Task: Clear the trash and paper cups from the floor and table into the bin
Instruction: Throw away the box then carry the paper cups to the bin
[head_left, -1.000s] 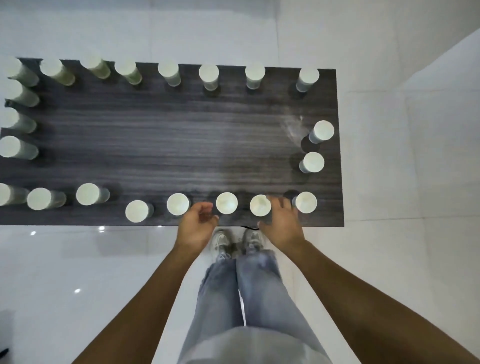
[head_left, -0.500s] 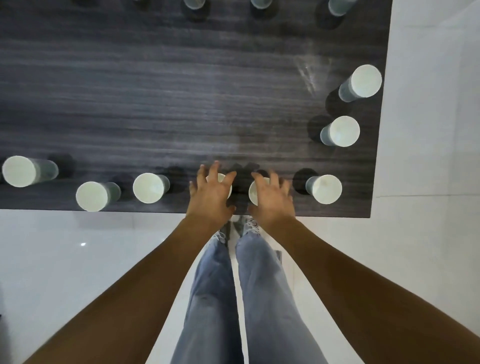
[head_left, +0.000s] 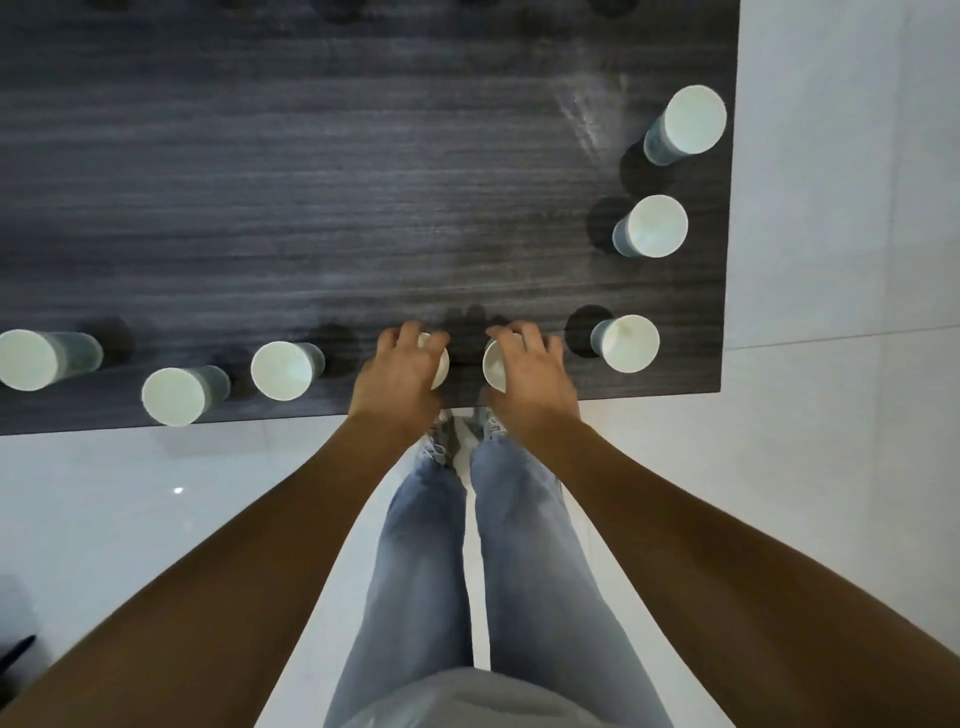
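Several white paper cups stand upright along the edges of a dark wood-grain table (head_left: 363, 182). My left hand (head_left: 400, 374) curls its fingers over the rim of one cup (head_left: 440, 366) at the near edge. Beside it, my right hand (head_left: 530, 374) curls over a second cup (head_left: 493, 364). Both cups are mostly hidden under my hands. More cups stand to the left (head_left: 283, 370) (head_left: 174, 396) (head_left: 28, 359) and to the right (head_left: 628, 343) (head_left: 652, 226) (head_left: 688, 120). No bin is in view.
White tiled floor (head_left: 841, 415) surrounds the table on the near and right sides. My legs in blue jeans (head_left: 478, 545) and my shoes stand at the table's near edge. A dark object (head_left: 13, 654) pokes in at the lower left.
I have leaned closer to the table. Both hands went from hovering near the two cups to fingers curled down over their rims.
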